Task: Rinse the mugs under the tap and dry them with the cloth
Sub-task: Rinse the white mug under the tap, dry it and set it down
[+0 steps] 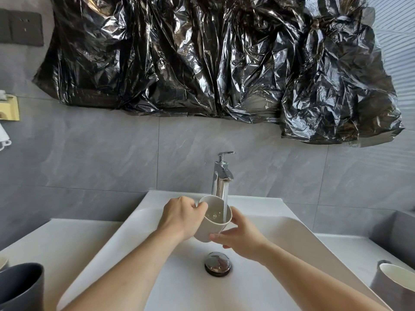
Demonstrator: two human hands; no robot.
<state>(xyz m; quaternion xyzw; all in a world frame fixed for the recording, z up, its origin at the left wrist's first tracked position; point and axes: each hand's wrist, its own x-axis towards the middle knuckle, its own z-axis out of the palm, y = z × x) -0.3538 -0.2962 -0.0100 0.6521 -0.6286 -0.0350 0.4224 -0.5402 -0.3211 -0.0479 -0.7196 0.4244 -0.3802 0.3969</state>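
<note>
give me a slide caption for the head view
Both hands, left hand and right hand, hold a white mug under the running tap.

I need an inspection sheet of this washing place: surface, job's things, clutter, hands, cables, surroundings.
Surface: white sink with a chrome drain plug; pale counter on both sides.
Job's things: beige mug under the running tap; dark grey mug at left; grey mug at right; cloth not seen.
Clutter: nothing seen.
Hands: left hand has a grip on the beige mug's far side; right hand supports its lower side.
Cables: nothing seen.
Surroundings: grey tiles; black plastic sheet on the wall; dark socket plate.
</note>
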